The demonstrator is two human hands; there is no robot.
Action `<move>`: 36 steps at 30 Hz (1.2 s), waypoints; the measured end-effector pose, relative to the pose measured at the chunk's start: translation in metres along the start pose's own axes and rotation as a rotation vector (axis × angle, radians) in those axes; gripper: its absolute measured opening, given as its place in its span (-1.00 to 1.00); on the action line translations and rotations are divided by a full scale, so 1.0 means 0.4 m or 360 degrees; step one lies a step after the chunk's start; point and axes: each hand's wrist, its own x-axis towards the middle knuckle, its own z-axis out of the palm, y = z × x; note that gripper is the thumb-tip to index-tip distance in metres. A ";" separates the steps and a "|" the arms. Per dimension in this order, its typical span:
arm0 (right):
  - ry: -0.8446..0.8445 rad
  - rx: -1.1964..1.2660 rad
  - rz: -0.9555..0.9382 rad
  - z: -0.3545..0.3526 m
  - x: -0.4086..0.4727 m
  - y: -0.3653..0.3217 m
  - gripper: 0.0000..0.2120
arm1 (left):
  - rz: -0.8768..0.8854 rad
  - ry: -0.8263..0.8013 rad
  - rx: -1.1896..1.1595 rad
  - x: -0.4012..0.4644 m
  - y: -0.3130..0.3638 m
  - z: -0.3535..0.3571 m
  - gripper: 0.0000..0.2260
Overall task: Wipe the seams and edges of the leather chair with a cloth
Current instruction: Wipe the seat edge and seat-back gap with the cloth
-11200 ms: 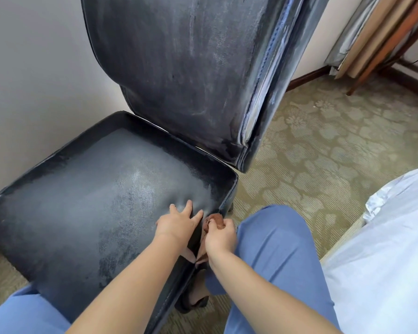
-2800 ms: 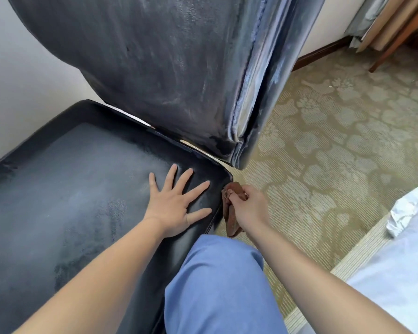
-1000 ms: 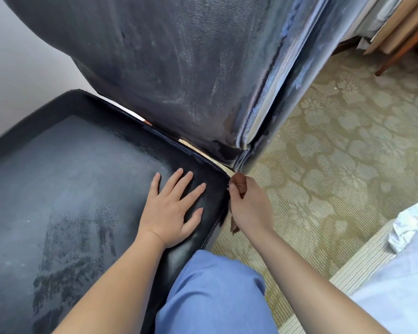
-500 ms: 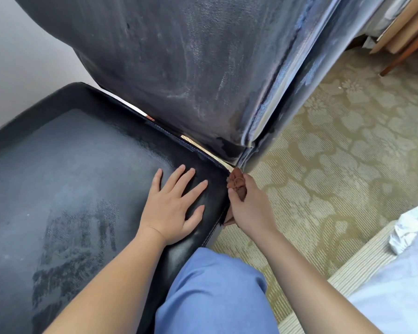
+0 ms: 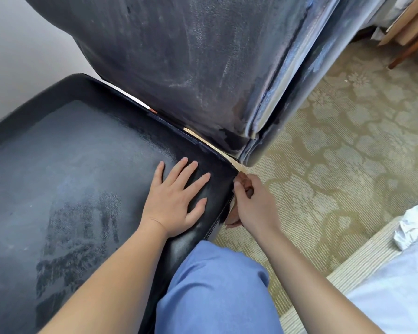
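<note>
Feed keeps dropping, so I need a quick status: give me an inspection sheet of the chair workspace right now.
Surface: seat dusty and grey in the middle, darker along its rim.
Job's things: brown cloth at the seat's rear right corner edge, mostly hidden; backrest dusty, its side seam grimy.
Clutter: white crumpled fabric at right.
Hands: left hand flat on the seat, fingers spread; right hand grips the cloth against the corner.
Cables: nothing seen.
Surroundings: patterned carpet, pale wall, wooden furniture legs top right.

Leather chair on patterned carpet
</note>
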 end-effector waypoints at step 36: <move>0.0044 -0.0802 -0.0240 -0.013 0.022 -0.069 -0.68 | -0.0085 -0.0026 0.0056 0.006 0.003 -0.005 -0.47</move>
